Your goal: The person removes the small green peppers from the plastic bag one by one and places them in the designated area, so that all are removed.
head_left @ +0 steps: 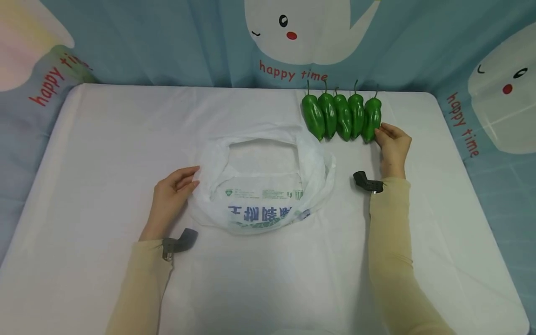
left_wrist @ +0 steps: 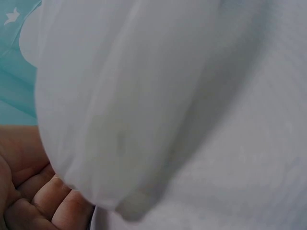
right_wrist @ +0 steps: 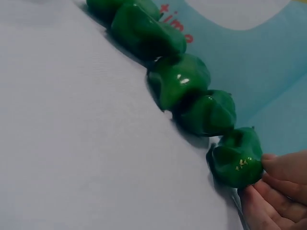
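A white plastic bag (head_left: pixel 314 172) with green and blue print lies with its mouth spread wide in the middle of the head view. My left hand (head_left: pixel 173 193) pinches its left edge; in the left wrist view the bag (left_wrist: pixel 120 96) hides part of the curled fingers (left_wrist: pixel 50 201). Several green peppers (head_left: pixel 343 118) lie side by side in a row at the back right, stems towards the far edge. At the rightmost pepper (head_left: pixel 372 118), my right hand (head_left: pixel 393 144) grips the lower right side between thumb and fingers, as the right wrist view also shows on this pepper (right_wrist: pixel 237 160).
A white cloth covers the table (head_left: pixel 104 139). Behind it and along its sides hangs a blue curtain (head_left: pixel 167 42) with cartoon prints. Small black devices sit on the left wrist (head_left: pixel 180 242) and the right wrist (head_left: pixel 367 182).
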`<control>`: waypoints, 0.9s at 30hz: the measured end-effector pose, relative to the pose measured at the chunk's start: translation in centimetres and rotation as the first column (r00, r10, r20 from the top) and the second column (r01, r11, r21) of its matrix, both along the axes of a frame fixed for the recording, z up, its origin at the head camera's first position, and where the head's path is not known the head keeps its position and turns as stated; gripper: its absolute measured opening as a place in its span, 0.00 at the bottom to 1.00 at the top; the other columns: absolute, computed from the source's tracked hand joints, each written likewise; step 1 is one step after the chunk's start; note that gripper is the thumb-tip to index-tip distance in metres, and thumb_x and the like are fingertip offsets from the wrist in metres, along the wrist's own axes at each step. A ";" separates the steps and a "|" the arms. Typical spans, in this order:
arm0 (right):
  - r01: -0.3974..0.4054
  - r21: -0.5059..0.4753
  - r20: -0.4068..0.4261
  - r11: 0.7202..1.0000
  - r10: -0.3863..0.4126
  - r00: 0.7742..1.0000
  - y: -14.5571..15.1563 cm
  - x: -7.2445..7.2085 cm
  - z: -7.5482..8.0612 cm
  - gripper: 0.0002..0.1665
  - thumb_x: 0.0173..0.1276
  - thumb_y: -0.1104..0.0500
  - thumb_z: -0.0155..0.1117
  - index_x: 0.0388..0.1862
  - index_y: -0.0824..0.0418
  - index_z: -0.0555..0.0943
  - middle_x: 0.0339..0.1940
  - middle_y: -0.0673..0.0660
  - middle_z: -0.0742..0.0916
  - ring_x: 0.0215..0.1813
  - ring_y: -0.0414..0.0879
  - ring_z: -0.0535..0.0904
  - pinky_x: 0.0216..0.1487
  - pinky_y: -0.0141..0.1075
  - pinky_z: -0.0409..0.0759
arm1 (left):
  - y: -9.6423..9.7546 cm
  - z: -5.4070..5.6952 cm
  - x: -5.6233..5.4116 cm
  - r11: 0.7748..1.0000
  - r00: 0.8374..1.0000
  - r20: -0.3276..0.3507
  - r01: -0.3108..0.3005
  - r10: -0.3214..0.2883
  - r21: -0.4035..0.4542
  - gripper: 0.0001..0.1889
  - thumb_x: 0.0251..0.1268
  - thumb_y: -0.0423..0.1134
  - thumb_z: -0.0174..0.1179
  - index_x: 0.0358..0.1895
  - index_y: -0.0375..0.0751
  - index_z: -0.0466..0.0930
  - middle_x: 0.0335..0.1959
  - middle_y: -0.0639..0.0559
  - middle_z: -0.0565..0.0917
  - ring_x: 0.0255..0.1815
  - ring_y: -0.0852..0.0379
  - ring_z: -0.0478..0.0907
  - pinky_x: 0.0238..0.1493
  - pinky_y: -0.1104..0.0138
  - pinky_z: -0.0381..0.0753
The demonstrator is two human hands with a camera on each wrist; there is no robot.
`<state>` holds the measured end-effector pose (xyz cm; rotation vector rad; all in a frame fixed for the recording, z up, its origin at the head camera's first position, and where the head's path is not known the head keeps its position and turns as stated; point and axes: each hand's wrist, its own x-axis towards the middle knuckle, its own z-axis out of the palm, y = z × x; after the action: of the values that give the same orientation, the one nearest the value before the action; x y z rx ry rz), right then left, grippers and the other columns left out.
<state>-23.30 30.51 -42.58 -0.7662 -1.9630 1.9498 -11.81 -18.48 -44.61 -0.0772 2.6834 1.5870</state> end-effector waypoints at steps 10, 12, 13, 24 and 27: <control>-0.090 0.081 0.033 0.993 0.087 0.996 0.6 -1.3 0.7 0.22 0.63 0.72 0.59 0.58 0.73 0.75 0.39 0.53 0.81 0.42 0.39 0.78 0.42 0.22 0.78 | -0.1 0.0 0.0 1.000 1.000 -0.016 0.006 -0.007 -0.020 0.17 0.66 0.35 0.59 0.57 0.37 0.77 0.52 0.40 0.81 0.44 0.74 0.76 0.42 0.86 0.74; -0.102 0.090 0.039 0.991 0.098 0.994 0.6 -1.4 0.7 0.22 0.63 0.72 0.59 0.57 0.74 0.74 0.37 0.53 0.81 0.40 0.37 0.78 0.41 0.22 0.78 | -0.2 0.0 0.1 1.000 1.000 -0.012 0.006 -0.006 -0.030 0.17 0.66 0.35 0.59 0.57 0.37 0.77 0.52 0.40 0.81 0.44 0.74 0.75 0.42 0.86 0.73; -0.107 0.097 0.041 0.990 0.103 0.994 0.5 -1.4 0.7 0.22 0.63 0.73 0.59 0.57 0.75 0.74 0.36 0.52 0.81 0.39 0.37 0.78 0.41 0.22 0.78 | -0.2 0.0 0.2 0.999 1.000 -0.009 0.005 -0.005 -0.033 0.17 0.66 0.36 0.59 0.57 0.37 0.77 0.52 0.40 0.81 0.43 0.75 0.75 0.42 0.86 0.73; -0.134 0.184 0.099 0.974 0.118 0.988 0.6 -1.3 0.7 0.23 0.63 0.71 0.61 0.58 0.73 0.75 0.39 0.51 0.82 0.42 0.37 0.77 0.43 0.23 0.76 | -0.2 -0.1 0.3 1.000 1.000 -0.021 0.019 -0.019 -0.003 0.18 0.66 0.37 0.59 0.58 0.37 0.77 0.51 0.40 0.81 0.47 0.64 0.78 0.43 0.86 0.73; -0.136 0.181 0.092 0.974 0.121 0.988 0.5 -1.4 0.8 0.23 0.62 0.71 0.62 0.58 0.73 0.75 0.38 0.51 0.82 0.42 0.37 0.77 0.44 0.23 0.76 | -0.1 0.0 0.2 1.000 1.000 -0.024 0.018 -0.019 -0.005 0.18 0.66 0.37 0.59 0.58 0.37 0.77 0.51 0.40 0.81 0.47 0.61 0.79 0.43 0.86 0.73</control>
<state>-24.70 31.01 -41.78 -0.6930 -2.2572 1.7944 -11.58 -18.63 -44.61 -0.0338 2.6975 1.5863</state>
